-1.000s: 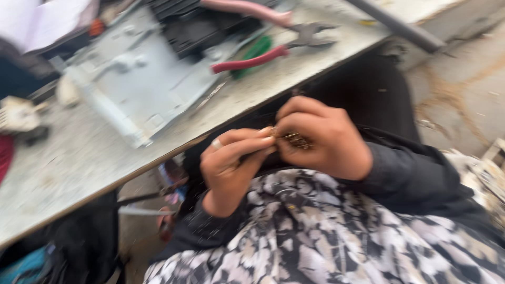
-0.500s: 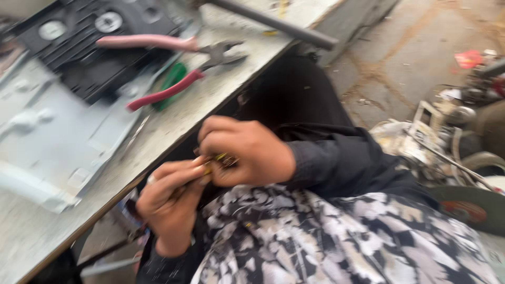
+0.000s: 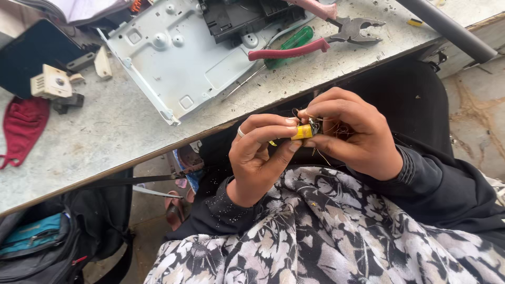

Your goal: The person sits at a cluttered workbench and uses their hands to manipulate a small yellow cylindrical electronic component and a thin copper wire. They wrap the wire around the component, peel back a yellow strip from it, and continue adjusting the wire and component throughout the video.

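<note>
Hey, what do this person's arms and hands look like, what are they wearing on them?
Both arms are in long black sleeves, the left one flecked with tiny sparkles near the cuff. The left hand wears a thin silver ring on one finger. The right hand is bare.

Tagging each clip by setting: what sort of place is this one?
Probably an informal electronics repair or dismantling bench. On the worn worktop lie pink-handled pliers and an opened grey metal chassis, while both hands, left hand and right hand, work a small yellow component with thin wires.
</note>
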